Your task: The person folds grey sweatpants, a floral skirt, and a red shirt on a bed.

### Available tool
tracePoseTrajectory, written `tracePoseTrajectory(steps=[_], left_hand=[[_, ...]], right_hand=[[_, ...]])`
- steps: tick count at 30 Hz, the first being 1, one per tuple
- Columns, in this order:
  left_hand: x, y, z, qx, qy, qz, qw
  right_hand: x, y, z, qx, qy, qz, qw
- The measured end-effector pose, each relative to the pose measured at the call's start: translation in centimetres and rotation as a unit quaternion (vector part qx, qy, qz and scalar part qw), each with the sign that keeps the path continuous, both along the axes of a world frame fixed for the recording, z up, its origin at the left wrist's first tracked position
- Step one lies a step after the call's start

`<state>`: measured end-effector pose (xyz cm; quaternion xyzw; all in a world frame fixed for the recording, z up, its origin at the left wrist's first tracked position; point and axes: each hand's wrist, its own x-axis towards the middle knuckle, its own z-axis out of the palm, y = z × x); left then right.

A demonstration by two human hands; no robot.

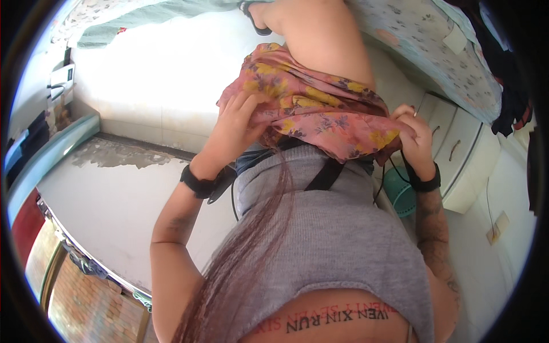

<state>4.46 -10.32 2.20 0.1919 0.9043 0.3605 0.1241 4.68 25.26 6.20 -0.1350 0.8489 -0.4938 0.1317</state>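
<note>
A pink floral cloth garment (343,128) with yellow and dark flowers is bunched across my lap, in front of my grey knit top (326,228). My left hand (243,123) is closed on its left side, with some fingers partly sunk in the folds. At the right end, my right hand (414,137) grips the garment's edge between thumb and fingers, and the edge is stretched between both hands. Black bands circle both wrists. A black strap (326,174) and thin black cords run at my waist, partly under the cloth. The garment's exact kind cannot be made out.
A white drawer cabinet (457,151) stands at the right, with a green plastic basket (400,191) beside it. Patterned bedding (423,51) hangs at the upper right. On the left is a white wall (120,211) with peeling paint. A light blue frame (57,151) edges it.
</note>
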Motion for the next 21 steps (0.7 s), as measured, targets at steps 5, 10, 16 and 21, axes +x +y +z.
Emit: tracePoseTrajectory(steps=[5, 10, 16, 21], left_hand=[[-1.3, 1.0, 2.2, 0.052, -0.173, 0.108, 0.978], [-3.2, 1.0, 6.2, 0.218, -0.207, 0.125, 0.945], [-6.1, 1.1, 9.1, 0.435, -0.293, 0.165, 0.835], [-8.5, 2.3, 12.4, 0.51, -0.317, 0.112, 0.792]], right_hand=[[0.5, 4.3, -4.0, -0.012, 0.008, -0.135, 0.991], [-0.8, 10.4, -7.2, -0.099, 0.037, -0.31, 0.945], [-2.0, 3.1, -1.4, -0.107, 0.076, -0.335, 0.933], [-2.3, -4.9, 1.7, 0.082, 0.172, 0.127, 0.973]])
